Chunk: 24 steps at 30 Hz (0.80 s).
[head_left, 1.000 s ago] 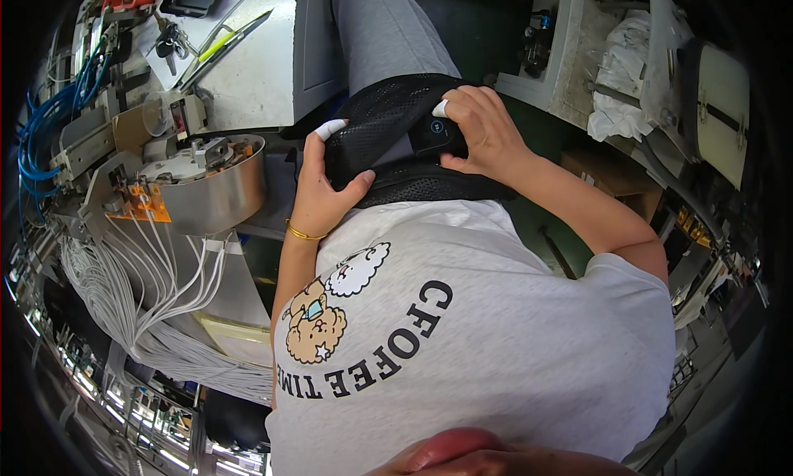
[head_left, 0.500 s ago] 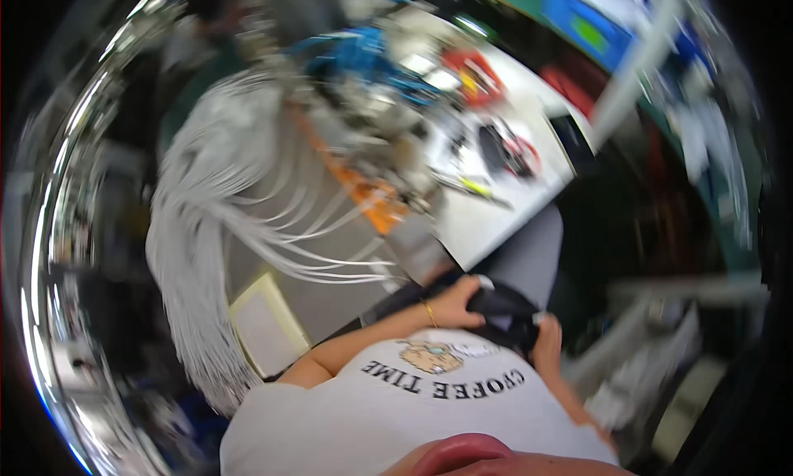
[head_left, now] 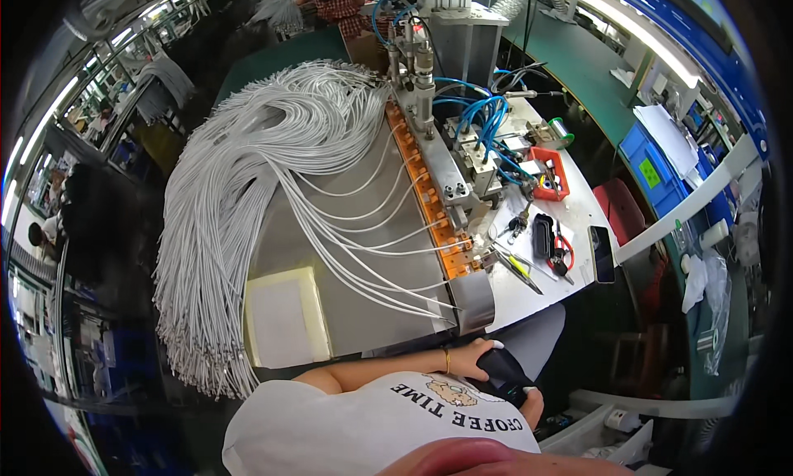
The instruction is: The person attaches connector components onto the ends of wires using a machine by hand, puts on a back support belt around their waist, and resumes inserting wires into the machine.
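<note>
In my lap, below the bench's front corner, a dark black object [head_left: 500,372] rests between my two hands; its kind is hard to make out. My left hand [head_left: 472,359], with a gold bracelet at the wrist, grips its left side. At its lower right edge is my right hand [head_left: 533,406], fingers curled against it and partly hidden. Above them on the bench, a large bundle of white cables [head_left: 223,187] spreads leftward. Several cable ends reach an orange fixture strip [head_left: 431,203] beneath a metal machine [head_left: 444,166].
A white work surface [head_left: 529,298] carries yellow-handled tweezers [head_left: 519,267], red-handled pliers [head_left: 562,257], a phone [head_left: 601,254] and a red bin [head_left: 548,174]. A pale yellow-edged pad [head_left: 289,317] lies on the bench's near left. Blue bins [head_left: 648,166] stand at right; a person [head_left: 334,5] is far off.
My view has swung and steadied from a blur, so the bench sits differently in the picture. Both hands remain on the black object, now lower in view.
</note>
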Each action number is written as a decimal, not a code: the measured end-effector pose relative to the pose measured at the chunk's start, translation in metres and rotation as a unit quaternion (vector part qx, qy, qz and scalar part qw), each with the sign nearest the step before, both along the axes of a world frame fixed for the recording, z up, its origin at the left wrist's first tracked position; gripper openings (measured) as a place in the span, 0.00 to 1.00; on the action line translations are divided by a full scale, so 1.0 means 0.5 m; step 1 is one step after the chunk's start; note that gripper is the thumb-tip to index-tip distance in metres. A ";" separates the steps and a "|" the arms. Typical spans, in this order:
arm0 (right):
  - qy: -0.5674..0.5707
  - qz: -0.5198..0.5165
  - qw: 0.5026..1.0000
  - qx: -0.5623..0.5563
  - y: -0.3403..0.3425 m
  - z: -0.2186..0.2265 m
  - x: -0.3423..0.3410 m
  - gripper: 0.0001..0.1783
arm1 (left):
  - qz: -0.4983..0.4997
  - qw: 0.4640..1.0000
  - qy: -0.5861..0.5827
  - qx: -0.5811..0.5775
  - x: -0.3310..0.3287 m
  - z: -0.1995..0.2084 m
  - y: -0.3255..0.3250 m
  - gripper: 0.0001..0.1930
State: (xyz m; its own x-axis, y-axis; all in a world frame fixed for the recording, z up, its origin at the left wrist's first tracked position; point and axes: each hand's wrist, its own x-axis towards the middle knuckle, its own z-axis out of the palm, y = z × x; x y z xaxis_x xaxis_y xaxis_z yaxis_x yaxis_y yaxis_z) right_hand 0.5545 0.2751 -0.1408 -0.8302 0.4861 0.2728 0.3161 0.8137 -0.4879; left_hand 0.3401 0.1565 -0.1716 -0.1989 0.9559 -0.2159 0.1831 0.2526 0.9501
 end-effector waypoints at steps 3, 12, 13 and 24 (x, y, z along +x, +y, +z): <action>0.011 0.005 1.000 0.019 0.009 -0.021 -0.009 0.15 | 0.005 1.000 -0.004 -0.017 -0.008 0.009 -0.007 0.46; -0.095 0.015 0.988 0.123 0.032 -0.066 0.020 0.13 | -0.010 0.999 -0.045 -0.007 -0.005 -0.005 0.008 0.47; -0.122 0.000 0.983 0.139 0.035 -0.072 0.026 0.14 | -0.010 0.998 -0.054 0.005 0.000 -0.009 0.008 0.47; -0.143 0.072 0.986 -0.047 0.038 0.037 0.013 0.18 | 0.013 0.993 -0.115 -0.007 -0.006 -0.054 0.027 0.42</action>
